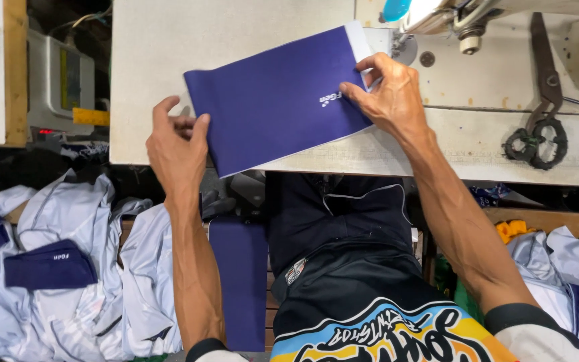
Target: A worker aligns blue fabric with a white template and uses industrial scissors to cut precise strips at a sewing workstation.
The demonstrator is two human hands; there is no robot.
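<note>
A navy blue fabric piece with a small white mark lies on the white sewing table, its far end with a white edge reaching under the sewing machine head. My left hand pinches the near left corner of the fabric at the table's front edge. My right hand presses down on the right side of the fabric with fingers spread, close to the needle area.
Black scissors lie on the table at the right. White and navy garment pieces are heaped below left, more garments at lower right. A navy strip hangs beside my lap. A small device stands at the left.
</note>
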